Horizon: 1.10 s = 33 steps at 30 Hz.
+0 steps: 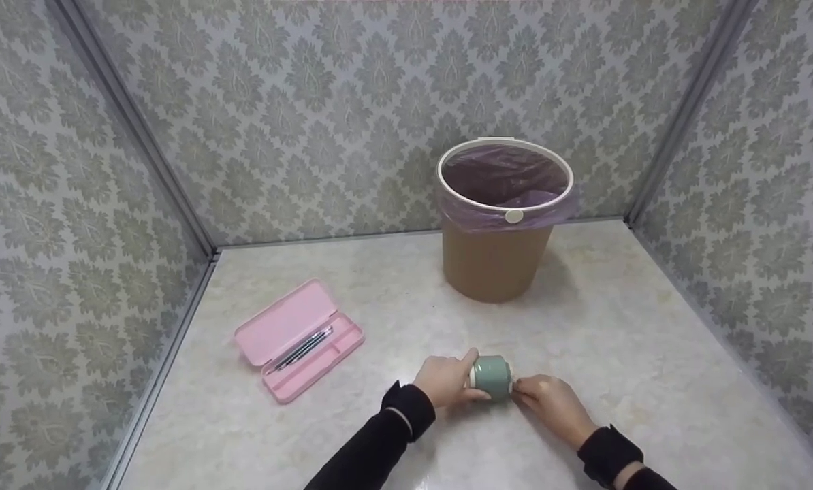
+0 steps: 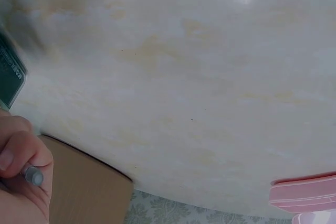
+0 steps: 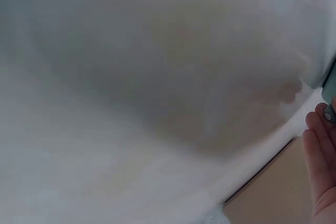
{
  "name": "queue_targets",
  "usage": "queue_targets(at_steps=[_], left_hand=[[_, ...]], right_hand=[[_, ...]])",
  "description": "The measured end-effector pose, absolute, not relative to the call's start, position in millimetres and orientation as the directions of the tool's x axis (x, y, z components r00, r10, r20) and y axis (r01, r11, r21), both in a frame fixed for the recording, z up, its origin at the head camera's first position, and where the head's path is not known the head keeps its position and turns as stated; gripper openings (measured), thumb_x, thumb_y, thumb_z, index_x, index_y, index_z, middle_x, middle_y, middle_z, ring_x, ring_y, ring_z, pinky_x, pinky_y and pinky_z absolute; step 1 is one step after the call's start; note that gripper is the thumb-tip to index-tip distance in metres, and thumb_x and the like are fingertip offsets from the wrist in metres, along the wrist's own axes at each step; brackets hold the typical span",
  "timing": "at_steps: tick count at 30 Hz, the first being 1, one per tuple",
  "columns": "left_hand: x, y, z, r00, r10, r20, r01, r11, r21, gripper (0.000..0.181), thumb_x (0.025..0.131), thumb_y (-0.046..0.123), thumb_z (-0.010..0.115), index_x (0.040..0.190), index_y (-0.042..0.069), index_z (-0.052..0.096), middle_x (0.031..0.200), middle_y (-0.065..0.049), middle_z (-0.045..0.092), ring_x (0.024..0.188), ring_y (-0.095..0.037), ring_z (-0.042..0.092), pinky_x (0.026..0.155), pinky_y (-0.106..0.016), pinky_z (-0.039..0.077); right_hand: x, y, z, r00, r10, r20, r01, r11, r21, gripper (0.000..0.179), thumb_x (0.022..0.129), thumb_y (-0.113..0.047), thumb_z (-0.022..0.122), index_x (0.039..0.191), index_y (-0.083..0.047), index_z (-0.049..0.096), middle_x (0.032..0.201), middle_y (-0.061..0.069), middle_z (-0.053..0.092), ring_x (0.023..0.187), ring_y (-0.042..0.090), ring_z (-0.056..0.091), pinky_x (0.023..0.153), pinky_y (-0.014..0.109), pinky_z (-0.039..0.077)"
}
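Observation:
Over the table's near middle, my left hand (image 1: 444,381) grips a small green pencil sharpener (image 1: 492,376) from its left side, thumb above and a finger below. In the left wrist view a round grey rod end (image 2: 34,176), like the end of a pencil, pokes out between the curled fingers and thumb. The sharpener's dark green base (image 2: 9,74) shows raised lettering there. My right hand (image 1: 549,401) pinches the small crank at the sharpener's right end. A grey knob (image 3: 329,114) shows at its curled fingers in the right wrist view.
An opened pink pencil case (image 1: 287,323) lies to the left on the table (image 1: 406,286), with several dark striped pencils (image 1: 304,349) in it. A brown bin (image 1: 491,265) with a purple liner stands at the back right. Patterned walls (image 1: 352,122) enclose the table.

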<state>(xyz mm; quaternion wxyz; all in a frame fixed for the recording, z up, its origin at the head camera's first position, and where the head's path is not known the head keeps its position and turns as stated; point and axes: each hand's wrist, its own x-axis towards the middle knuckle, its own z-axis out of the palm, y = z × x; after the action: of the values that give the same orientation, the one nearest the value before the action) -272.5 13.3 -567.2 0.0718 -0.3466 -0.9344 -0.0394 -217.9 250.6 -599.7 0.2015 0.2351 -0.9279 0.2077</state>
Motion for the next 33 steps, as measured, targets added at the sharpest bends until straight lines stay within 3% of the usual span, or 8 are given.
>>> queue_targets(at_steps=[15, 22, 33], left_hand=[[-272.6, 13.9, -567.4, -0.750, 0.638, 0.178, 0.653, 0.756, 0.041, 0.070, 0.080, 0.071, 0.070, 0.123, 0.019, 0.050, 0.073, 0.002, 0.072, 0.059, -0.015, 0.066, 0.048, -0.028, 0.042], [-272.8, 12.8, -567.6, -0.747, 0.642, 0.171, 0.657, 0.753, 0.041, 0.072, 0.080, 0.072, 0.070, 0.125, 0.019, 0.050, 0.072, 0.001, 0.071, 0.058, -0.015, 0.065, 0.048, -0.028, 0.042], [-272.6, 12.6, -567.8, -0.748, 0.644, 0.160, 0.659, 0.749, 0.065, 0.072, 0.081, 0.071, 0.069, 0.125, 0.019, 0.049, 0.072, 0.002, 0.072, 0.058, -0.014, 0.065, 0.049, -0.027, 0.041]], right_hand=[[-206.2, 257.0, -589.4, -0.760, -0.419, 0.497, -0.581, 0.781, -0.230, 0.013, 0.080, -0.009, 0.083, 0.091, -0.016, 0.081, 0.083, -0.005, 0.078, 0.077, 0.012, 0.073, 0.069, 0.029, 0.060], [-205.0, 260.1, -585.7, -0.661, -0.494, 0.565, -0.665, 0.735, -0.135, 0.019, 0.075, -0.008, 0.086, 0.092, -0.013, 0.082, 0.083, -0.003, 0.078, 0.076, 0.012, 0.072, 0.069, 0.026, 0.058], [-204.7, 265.7, -575.5, -0.583, -0.558, 0.590, -0.731, 0.678, -0.081, 0.025, 0.071, -0.003, 0.086, 0.095, -0.010, 0.081, 0.088, -0.002, 0.079, 0.080, 0.014, 0.073, 0.072, 0.027, 0.058]])
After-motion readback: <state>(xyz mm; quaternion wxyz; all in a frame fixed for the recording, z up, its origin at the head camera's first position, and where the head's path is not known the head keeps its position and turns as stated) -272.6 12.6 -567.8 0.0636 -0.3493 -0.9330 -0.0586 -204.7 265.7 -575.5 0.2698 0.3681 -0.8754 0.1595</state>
